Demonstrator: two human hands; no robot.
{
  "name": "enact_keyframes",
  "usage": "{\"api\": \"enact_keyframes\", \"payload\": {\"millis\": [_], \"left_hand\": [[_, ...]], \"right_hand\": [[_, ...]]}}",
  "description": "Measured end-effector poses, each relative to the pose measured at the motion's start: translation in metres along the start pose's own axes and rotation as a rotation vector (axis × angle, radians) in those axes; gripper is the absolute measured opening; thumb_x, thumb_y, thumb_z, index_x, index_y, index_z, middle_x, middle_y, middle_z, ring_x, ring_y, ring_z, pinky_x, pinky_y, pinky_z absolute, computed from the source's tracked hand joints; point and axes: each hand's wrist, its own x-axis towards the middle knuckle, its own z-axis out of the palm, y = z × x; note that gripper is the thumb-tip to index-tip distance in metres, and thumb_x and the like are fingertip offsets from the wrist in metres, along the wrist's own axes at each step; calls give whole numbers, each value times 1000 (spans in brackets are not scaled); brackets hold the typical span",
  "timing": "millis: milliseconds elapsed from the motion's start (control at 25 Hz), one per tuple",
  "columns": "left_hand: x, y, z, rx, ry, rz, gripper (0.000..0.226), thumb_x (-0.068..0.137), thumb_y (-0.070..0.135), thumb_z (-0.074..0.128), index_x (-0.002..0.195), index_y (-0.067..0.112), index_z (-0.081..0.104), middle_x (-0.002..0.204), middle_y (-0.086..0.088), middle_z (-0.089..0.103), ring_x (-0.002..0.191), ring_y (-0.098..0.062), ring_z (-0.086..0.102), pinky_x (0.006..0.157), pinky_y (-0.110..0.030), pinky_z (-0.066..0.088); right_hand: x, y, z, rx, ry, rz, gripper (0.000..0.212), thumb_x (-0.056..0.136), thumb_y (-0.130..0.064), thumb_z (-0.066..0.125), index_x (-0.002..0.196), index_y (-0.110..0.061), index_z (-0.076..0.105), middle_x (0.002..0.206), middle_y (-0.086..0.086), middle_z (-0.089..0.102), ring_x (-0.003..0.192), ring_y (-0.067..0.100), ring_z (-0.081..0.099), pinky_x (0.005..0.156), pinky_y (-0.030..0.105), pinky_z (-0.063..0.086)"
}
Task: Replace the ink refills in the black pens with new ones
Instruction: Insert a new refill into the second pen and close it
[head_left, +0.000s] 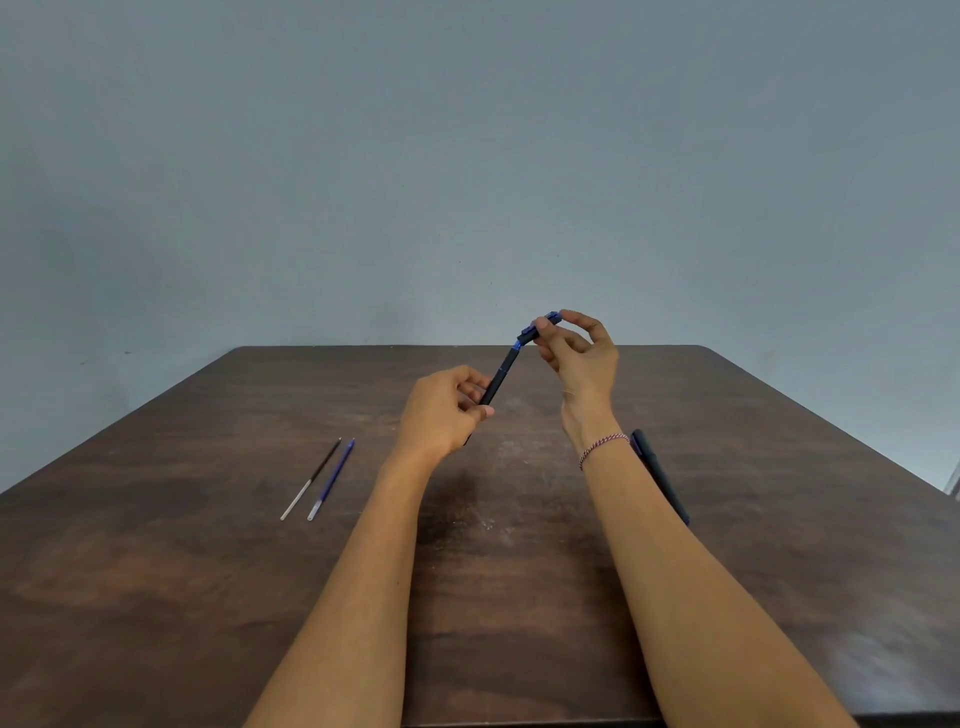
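The black pen (500, 382) is held in the air over the far half of the table, slanting up towards one o'clock. The left hand (441, 410) grips its lower barrel. The right hand (582, 358) pinches the blue-trimmed end piece (535, 332), which sits at an angle to the barrel; whether the two are still joined is unclear. At eight o'clock from the hands, a dark refill (311, 479) and a blue refill (332, 478) lie side by side. A second black pen (660, 473) lies at four o'clock, partly hidden by the right forearm. The table (208, 571) is dark brown wood, scuffed and pale-streaked at its centre. Behind it stands a plain grey-blue wall (467, 156).
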Motion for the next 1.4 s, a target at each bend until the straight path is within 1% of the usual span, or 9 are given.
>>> {"api": "enact_keyframes", "payload": {"millis": [280, 520, 640, 720, 840, 960, 1160, 1280, 1400], "left_hand": [[0, 0, 1, -4, 23, -3, 26, 76, 13, 76, 100, 18, 68, 82, 6, 62, 71, -7, 58, 74, -24, 50], [2, 0, -2, -63, 87, -67, 26, 73, 15, 78, 97, 18, 68, 76, 11, 59, 68, -6, 58, 76, -26, 52], [2, 1, -1, -84, 121, -83, 26, 73, 16, 78, 95, 17, 65, 76, 9, 59, 70, -9, 59, 74, -27, 51], [1, 3, 0, -83, 126, -88, 25, 72, 19, 79, 91, 18, 62, 76, 8, 59, 71, -10, 60, 70, -26, 50], [0, 5, 2, -85, 118, -89, 26, 72, 22, 79, 89, 22, 59, 76, 11, 58, 74, -11, 61, 71, -28, 50], [-1, 5, 1, -87, 61, -72, 29, 73, 25, 78, 95, 26, 61, 79, 14, 59, 78, -10, 62, 74, -29, 50], [-4, 5, 2, -43, -119, -18, 46, 74, 15, 77, 115, 24, 60, 95, 3, 67, 82, -11, 64, 84, -31, 52], [-5, 9, 1, -106, -209, -11, 55, 75, 9, 75, 126, 17, 56, 92, 1, 67, 83, -14, 66, 86, -30, 53], [-7, 11, -1, -133, -311, 23, 63, 72, 7, 77, 130, 12, 53, 90, 2, 68, 86, -14, 66, 83, -20, 51]], "right_hand": [[-4, 7, 3, -214, -132, -55, 27, 83, -9, 72, 104, -14, 56, 86, 16, 71, 75, 18, 67, 62, 19, 53], [-11, 16, 12, -412, -237, -141, 34, 86, -13, 69, 117, -16, 55, 80, 6, 68, 71, 12, 67, 62, 22, 54], [-16, 18, 13, -608, -336, -179, 55, 81, -24, 74, 128, -21, 45, 71, -3, 61, 57, 6, 58, 58, 22, 53], [-18, 19, 12, -693, -400, -187, 71, 77, -27, 78, 135, -23, 37, 67, -2, 58, 54, 8, 57, 57, 21, 53], [-14, 18, 11, -693, -396, -179, 72, 76, -23, 79, 134, -20, 37, 64, 0, 58, 52, 8, 57, 55, 15, 50], [-10, 14, 6, -646, -363, -123, 64, 81, -17, 75, 133, -19, 38, 65, 1, 60, 50, 2, 60, 60, 14, 51], [0, 11, -5, -530, -297, -19, 64, 88, -13, 67, 139, -24, 30, 71, 5, 65, 57, 8, 62, 76, 27, 55], [3, 8, -10, -500, -300, 54, 62, 89, -12, 65, 140, -21, 31, 73, 6, 65, 59, 9, 58, 69, 23, 51], [5, 7, -15, -488, -326, 123, 57, 90, -11, 63, 139, -21, 34, 70, 4, 65, 53, 5, 54, 60, 18, 47]]}}
